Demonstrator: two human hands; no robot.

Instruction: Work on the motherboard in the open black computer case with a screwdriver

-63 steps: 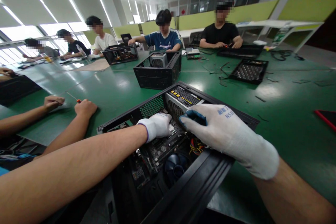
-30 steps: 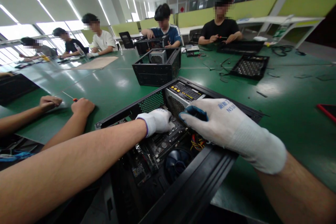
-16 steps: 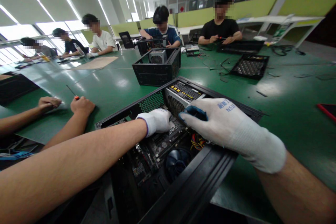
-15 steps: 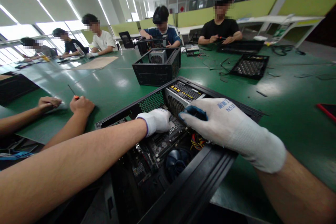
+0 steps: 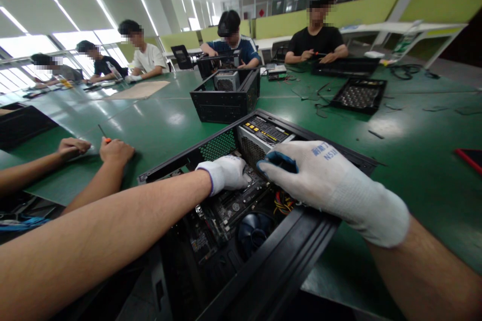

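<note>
My left hand (image 5: 226, 173), in a white work glove, reaches down into an open black computer case (image 5: 297, 246). Its curled fingers are at the motherboard (image 5: 235, 205), beside a metallic square part at the processor socket (image 5: 248, 179); its fingertips are largely hidden. My right hand (image 5: 312, 170), gloved in white with blue on the inner side, is bent over the case's near right side. Thumb and fingertips come together in front of the power supply (image 5: 263, 133); anything between them is too small to make out. A dark fan (image 5: 254, 233) and coloured cables (image 5: 283, 204) lie below the hands.
At the left, another person's hand (image 5: 117, 150) holds an orange-handled screwdriver (image 5: 108, 140). A second open case (image 5: 220, 103) stands ahead on the green table (image 5: 161, 125). Loose cables and a black panel (image 5: 359, 95) lie at the far right. Several people sit across the table.
Both my hands stay nearly in place. The metallic part by my left fingertips looks slightly different now, and the neighbouring person's hands have shifted a little.
</note>
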